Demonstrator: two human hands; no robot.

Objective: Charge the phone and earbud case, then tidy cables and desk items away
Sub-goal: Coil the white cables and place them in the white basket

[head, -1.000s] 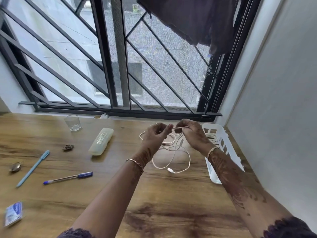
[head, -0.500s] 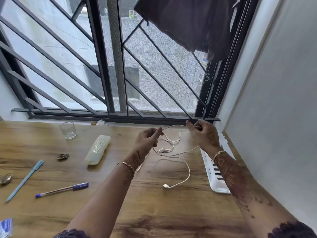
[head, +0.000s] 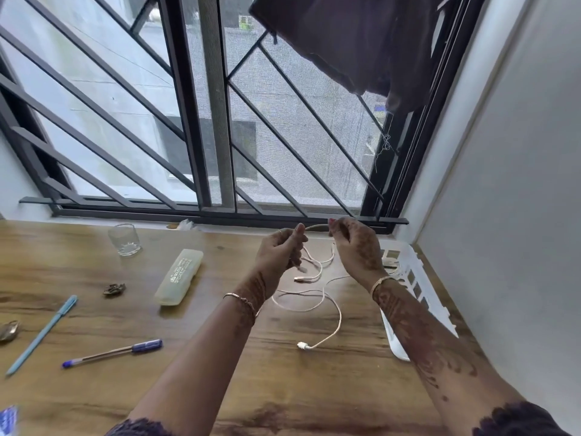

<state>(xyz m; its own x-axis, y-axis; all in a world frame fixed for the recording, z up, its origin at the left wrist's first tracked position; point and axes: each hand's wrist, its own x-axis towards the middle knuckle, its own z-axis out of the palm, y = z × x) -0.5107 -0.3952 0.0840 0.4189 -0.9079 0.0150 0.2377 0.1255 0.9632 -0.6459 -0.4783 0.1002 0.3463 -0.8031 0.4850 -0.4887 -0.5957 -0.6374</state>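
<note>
A white charging cable (head: 323,302) hangs in loose loops from both hands, raised over the wooden desk (head: 283,388). My left hand (head: 278,253) pinches one stretch of it, and my right hand (head: 355,247) pinches the same stretch a short way to the right. A short arc of cable spans the gap between my fingertips. One plug (head: 302,345) lies on the desk below, and two other plug ends dangle under my left hand. A white slotted basket (head: 418,275) sits by the right wall, partly hidden behind my right forearm.
On the left half of the desk lie a pale plastic case (head: 179,276), a glass (head: 123,239), a light blue pen (head: 42,333), a blue-capped pen (head: 113,353), a small brown clip (head: 114,289) and a blue packet (head: 8,420). The barred window runs behind.
My hands drew apart and then came closer again near the window sill, higher than a second ago. The cable loops have loosened and one plug end has slid toward me on the desk.
</note>
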